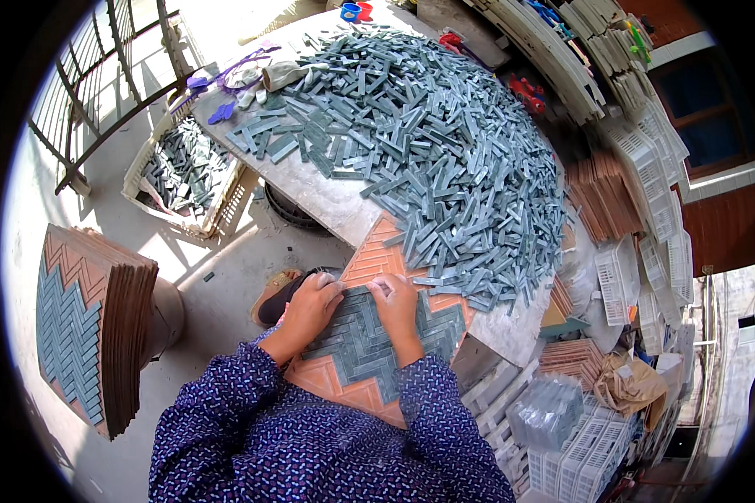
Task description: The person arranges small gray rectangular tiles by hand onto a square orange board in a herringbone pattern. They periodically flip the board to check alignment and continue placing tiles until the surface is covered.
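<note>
An orange tray with zigzag slots lies before me, its near end against my body and its far end on the table. Grey-green stone strips fill its middle in a herringbone pattern; orange slots show bare at both ends. My left hand rests on the tray's left edge, fingers bent and pressed together at the border of the laid strips. Close beside it, my right hand pinches thumb and fingers over the same border. Whatever either hand's fingertips hold is hidden. A large heap of loose strips spreads beyond my hands.
Left stands a stack of trays, the top one filled with strips. A plastic crate of strips sits beside the table. Gloves lie at the table's far left. White crates and more stacked trays line the right.
</note>
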Action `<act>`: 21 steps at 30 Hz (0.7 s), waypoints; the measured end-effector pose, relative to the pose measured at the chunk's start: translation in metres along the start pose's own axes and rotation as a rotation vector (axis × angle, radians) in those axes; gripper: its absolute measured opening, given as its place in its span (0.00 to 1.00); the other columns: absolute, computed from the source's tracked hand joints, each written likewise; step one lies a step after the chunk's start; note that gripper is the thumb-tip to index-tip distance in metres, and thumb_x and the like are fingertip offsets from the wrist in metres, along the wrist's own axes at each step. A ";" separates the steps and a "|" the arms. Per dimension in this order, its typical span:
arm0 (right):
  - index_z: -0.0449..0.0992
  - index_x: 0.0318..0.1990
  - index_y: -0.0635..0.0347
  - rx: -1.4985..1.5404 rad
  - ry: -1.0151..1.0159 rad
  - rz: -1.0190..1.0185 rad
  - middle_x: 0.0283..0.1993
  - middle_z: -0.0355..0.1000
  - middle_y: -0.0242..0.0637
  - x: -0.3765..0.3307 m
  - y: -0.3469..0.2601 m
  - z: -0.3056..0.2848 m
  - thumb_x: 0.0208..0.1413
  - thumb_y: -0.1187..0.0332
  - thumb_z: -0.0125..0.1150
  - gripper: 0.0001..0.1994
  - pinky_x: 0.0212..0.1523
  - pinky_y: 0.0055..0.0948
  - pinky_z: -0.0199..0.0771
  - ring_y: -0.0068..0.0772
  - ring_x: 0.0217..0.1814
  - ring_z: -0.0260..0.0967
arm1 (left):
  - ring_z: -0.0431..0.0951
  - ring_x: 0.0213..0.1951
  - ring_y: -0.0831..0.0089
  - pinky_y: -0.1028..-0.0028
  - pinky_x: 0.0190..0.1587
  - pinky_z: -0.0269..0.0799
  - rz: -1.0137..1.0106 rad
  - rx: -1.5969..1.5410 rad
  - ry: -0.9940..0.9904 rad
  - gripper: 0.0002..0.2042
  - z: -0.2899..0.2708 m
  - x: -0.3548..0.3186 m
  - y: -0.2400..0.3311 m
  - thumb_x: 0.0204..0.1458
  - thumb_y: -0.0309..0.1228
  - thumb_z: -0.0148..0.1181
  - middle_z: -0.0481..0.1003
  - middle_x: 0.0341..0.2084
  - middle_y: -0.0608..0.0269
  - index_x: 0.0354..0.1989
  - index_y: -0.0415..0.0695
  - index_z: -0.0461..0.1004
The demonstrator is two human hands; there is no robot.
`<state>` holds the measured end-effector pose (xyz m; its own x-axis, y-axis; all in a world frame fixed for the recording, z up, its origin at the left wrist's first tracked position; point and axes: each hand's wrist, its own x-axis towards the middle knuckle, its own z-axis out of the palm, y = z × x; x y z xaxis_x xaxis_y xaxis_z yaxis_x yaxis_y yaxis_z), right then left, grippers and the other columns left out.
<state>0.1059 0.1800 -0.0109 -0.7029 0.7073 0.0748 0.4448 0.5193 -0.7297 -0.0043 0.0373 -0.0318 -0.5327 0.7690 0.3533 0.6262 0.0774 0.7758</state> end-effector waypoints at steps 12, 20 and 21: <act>0.74 0.27 0.65 0.074 0.144 0.043 0.26 0.74 0.44 0.028 0.034 -0.043 0.50 0.69 0.62 0.08 0.28 0.30 0.70 0.35 0.26 0.74 | 0.70 0.35 0.59 0.66 0.38 0.68 0.064 0.124 -0.058 0.07 0.006 0.012 0.010 0.44 0.25 0.57 0.69 0.28 0.58 0.34 0.41 0.74; 0.68 0.30 0.62 -0.394 0.252 0.113 0.23 0.73 0.40 0.036 0.027 -0.033 0.45 0.67 0.67 0.13 0.27 0.33 0.70 0.37 0.25 0.73 | 0.70 0.34 0.59 0.64 0.35 0.68 0.076 0.209 -0.154 0.06 0.028 0.022 0.006 0.42 0.24 0.56 0.70 0.27 0.57 0.31 0.41 0.73; 0.68 0.31 0.62 -0.419 0.276 0.122 0.23 0.73 0.40 0.038 0.028 -0.031 0.44 0.68 0.67 0.13 0.28 0.32 0.69 0.36 0.24 0.72 | 0.70 0.33 0.59 0.64 0.34 0.67 0.075 0.208 -0.163 0.06 0.028 0.023 0.005 0.42 0.24 0.56 0.70 0.27 0.57 0.30 0.41 0.73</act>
<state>0.1090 0.2360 -0.0072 -0.4843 0.8457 0.2240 0.7387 0.5325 -0.4133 0.0022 0.0728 -0.0344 -0.3920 0.8683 0.3038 0.7728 0.1316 0.6209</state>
